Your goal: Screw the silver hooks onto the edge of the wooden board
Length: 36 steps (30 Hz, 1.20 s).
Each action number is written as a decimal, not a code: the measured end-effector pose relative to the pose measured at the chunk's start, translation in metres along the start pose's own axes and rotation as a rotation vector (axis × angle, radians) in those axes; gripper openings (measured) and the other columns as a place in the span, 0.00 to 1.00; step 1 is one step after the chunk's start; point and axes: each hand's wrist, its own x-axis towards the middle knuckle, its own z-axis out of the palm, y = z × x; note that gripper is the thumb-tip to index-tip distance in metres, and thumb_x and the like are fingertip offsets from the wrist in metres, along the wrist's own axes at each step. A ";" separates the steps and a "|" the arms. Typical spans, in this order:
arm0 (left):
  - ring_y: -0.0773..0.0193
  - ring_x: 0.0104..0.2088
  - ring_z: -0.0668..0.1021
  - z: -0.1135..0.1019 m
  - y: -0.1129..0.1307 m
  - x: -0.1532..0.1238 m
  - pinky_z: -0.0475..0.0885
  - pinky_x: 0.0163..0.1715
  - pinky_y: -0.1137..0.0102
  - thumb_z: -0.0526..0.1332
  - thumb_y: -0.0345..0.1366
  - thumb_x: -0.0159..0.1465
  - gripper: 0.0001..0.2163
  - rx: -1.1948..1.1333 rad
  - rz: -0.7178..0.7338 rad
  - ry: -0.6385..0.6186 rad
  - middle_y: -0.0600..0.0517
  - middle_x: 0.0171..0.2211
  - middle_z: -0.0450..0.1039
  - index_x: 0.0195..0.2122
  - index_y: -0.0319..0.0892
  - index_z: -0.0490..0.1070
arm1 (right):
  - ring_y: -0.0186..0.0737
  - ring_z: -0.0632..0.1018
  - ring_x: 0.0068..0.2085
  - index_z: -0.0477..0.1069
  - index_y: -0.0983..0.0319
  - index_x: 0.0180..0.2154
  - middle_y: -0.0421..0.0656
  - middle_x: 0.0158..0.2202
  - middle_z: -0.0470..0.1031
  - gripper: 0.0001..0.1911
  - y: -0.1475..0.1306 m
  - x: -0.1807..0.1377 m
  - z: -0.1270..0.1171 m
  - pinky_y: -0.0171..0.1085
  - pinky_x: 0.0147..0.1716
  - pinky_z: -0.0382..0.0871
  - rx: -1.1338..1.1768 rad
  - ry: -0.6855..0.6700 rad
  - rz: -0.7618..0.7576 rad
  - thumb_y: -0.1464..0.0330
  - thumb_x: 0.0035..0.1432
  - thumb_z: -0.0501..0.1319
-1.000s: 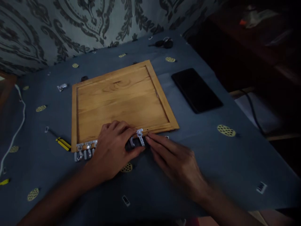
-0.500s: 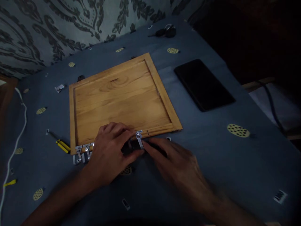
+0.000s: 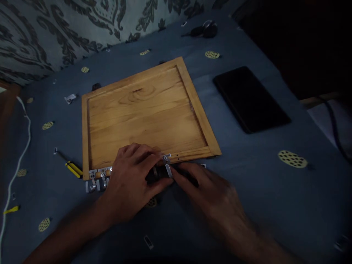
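A framed wooden door panel lies flat on the blue cloth. At its near edge a small metal hinge with a screw in its plate is gripped between my hands. My left hand rests over the edge, thumb and index finger closed around the hinge from the left. From the right, my right hand is closed, its fingertips against the hinge's bent arm. Something dark lies between the fingers; I cannot make out what. More metal hinges sit at the panel's near left corner, partly behind my left hand.
A yellow-and-black screwdriver lies left of the panel. Also on the cloth are a loose metal piece, a small yellow item, a white cable, a black tablet and a dark tool near the wall.
The view has shifted slightly, so the panel and tablet appear farther right. Both hands stay on the same hinge, with little visible movement against it.
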 end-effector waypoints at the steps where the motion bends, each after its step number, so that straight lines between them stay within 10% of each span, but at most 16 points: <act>1: 0.53 0.47 0.77 0.000 0.000 0.000 0.70 0.45 0.54 0.67 0.47 0.63 0.15 0.000 -0.004 0.002 0.48 0.45 0.78 0.46 0.44 0.75 | 0.44 0.81 0.39 0.70 0.62 0.59 0.48 0.43 0.80 0.24 0.000 0.000 0.000 0.39 0.32 0.77 0.002 0.003 0.001 0.80 0.66 0.49; 25: 0.54 0.50 0.75 -0.025 -0.005 -0.005 0.70 0.51 0.58 0.60 0.49 0.68 0.18 -0.113 -0.041 -0.101 0.47 0.46 0.76 0.50 0.41 0.72 | 0.38 0.84 0.32 0.76 0.56 0.51 0.46 0.43 0.82 0.27 0.021 -0.001 0.010 0.30 0.20 0.75 -0.063 0.125 -0.174 0.81 0.58 0.49; 30: 0.56 0.49 0.77 -0.045 -0.047 -0.028 0.72 0.50 0.62 0.57 0.41 0.71 0.11 -0.082 -0.198 0.073 0.47 0.44 0.77 0.45 0.41 0.75 | 0.39 0.85 0.33 0.79 0.52 0.51 0.45 0.48 0.82 0.26 0.036 -0.002 0.015 0.30 0.21 0.77 -0.081 0.039 -0.140 0.77 0.59 0.51; 36: 0.56 0.52 0.77 -0.060 -0.155 -0.044 0.70 0.58 0.59 0.54 0.29 0.70 0.12 0.035 -0.495 0.278 0.45 0.48 0.77 0.48 0.40 0.75 | 0.41 0.85 0.39 0.82 0.51 0.46 0.44 0.47 0.83 0.23 0.032 0.004 0.014 0.32 0.29 0.80 -0.087 0.057 -0.043 0.74 0.60 0.52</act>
